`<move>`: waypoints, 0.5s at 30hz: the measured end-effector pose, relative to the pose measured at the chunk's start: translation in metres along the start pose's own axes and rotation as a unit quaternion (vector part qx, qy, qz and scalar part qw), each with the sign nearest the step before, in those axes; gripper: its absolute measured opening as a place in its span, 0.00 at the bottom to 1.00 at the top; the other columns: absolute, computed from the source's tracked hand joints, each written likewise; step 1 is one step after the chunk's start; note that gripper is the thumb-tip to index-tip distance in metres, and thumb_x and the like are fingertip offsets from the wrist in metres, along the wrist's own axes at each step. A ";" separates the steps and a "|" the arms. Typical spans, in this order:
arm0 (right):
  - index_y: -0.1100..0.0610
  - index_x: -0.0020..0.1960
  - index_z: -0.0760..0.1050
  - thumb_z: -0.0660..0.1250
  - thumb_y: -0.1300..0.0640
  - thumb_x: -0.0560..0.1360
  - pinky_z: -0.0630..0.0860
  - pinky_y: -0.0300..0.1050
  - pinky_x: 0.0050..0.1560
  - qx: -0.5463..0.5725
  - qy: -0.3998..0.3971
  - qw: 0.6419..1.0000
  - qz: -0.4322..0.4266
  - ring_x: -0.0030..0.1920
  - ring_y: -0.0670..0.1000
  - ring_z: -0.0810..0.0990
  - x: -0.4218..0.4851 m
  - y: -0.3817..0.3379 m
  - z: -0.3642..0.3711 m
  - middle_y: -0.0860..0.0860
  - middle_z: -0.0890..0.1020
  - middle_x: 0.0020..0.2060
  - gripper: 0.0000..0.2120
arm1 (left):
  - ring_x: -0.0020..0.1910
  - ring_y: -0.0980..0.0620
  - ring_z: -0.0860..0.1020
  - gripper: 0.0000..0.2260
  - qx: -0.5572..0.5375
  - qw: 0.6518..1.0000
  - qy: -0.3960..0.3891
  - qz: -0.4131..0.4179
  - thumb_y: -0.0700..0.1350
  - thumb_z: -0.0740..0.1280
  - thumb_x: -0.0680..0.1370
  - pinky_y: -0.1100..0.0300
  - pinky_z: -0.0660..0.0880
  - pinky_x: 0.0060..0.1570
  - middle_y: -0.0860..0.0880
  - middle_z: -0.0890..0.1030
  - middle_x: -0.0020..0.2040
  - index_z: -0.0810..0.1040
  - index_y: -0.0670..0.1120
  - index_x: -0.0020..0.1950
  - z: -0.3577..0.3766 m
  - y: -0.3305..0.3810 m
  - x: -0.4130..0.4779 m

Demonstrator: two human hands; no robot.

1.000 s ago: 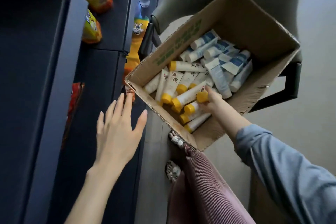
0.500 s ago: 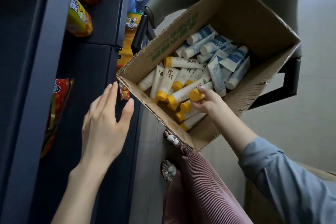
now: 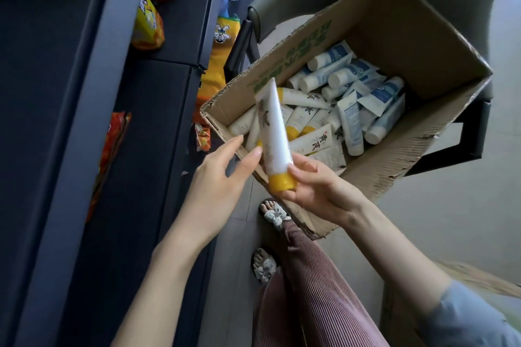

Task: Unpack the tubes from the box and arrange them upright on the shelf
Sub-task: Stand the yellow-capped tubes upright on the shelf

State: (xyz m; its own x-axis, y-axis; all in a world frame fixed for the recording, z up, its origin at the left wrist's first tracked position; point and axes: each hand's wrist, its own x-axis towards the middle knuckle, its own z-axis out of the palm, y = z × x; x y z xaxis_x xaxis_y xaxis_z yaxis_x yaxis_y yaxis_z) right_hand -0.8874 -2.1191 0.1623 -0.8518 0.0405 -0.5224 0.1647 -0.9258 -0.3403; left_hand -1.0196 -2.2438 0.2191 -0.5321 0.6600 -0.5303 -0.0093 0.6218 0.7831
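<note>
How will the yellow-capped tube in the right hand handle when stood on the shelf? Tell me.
The tube juts straight though the right hand grips only its cap end, so it is probably fairly stiff and light. Its flat yellow cap is narrow under a tall body: likely tippy if nudged. The glossy skin may be slippery.

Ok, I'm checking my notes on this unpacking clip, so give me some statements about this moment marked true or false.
1. The right hand grips a yellow-capped tube near its cap. True.
2. The left hand grips a second tube. False: it is open, fingers straight, beside the held tube.
3. The box is empty. False: blue-labelled tubes and more yellow-capped ones lie in it.
4. Snack bags lie on the shelf. True.
</note>
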 end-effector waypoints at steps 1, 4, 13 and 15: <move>0.62 0.64 0.73 0.73 0.60 0.68 0.76 0.42 0.51 -0.014 -0.031 0.999 0.010 0.48 0.53 0.74 0.000 0.002 0.002 0.57 0.77 0.52 0.25 | 0.65 0.65 0.69 0.23 -0.015 1.000 -0.012 0.008 0.64 0.60 0.73 0.65 0.64 0.63 0.63 0.74 0.64 0.73 0.59 0.65 0.000 0.001 0.001; 0.58 0.66 0.73 0.77 0.57 0.66 0.77 0.45 0.56 -0.072 -0.073 0.994 0.031 0.53 0.51 0.78 0.000 0.006 0.008 0.55 0.78 0.55 0.30 | 0.60 0.62 0.74 0.12 -0.059 0.998 -0.027 0.012 0.62 0.64 0.74 0.64 0.69 0.59 0.61 0.79 0.55 0.78 0.59 0.52 -0.001 0.004 0.003; 0.56 0.65 0.74 0.74 0.60 0.68 0.78 0.42 0.53 -0.101 -0.068 0.992 0.026 0.56 0.50 0.79 0.008 0.007 0.021 0.53 0.79 0.59 0.26 | 0.53 0.57 0.80 0.21 -0.183 0.983 0.018 0.002 0.55 0.72 0.65 0.66 0.74 0.53 0.54 0.84 0.49 0.80 0.47 0.54 -0.007 0.002 0.006; 0.56 0.67 0.72 0.69 0.63 0.72 0.77 0.44 0.55 -0.110 -0.063 0.992 0.020 0.59 0.51 0.78 0.012 0.005 0.019 0.53 0.78 0.62 0.24 | 0.49 0.59 0.81 0.21 -0.216 0.975 0.046 0.012 0.53 0.71 0.65 0.72 0.74 0.44 0.55 0.84 0.47 0.79 0.44 0.54 -0.005 0.003 0.008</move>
State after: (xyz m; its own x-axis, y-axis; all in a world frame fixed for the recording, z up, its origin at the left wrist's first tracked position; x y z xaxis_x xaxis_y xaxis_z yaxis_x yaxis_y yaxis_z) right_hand -0.9061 -2.1304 0.1697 -0.8955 -0.0538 -0.4417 0.2914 -0.8211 -0.4908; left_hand -1.0283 -2.2391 0.2190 -0.6099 0.6197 -0.4939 -0.3405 0.3578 0.8695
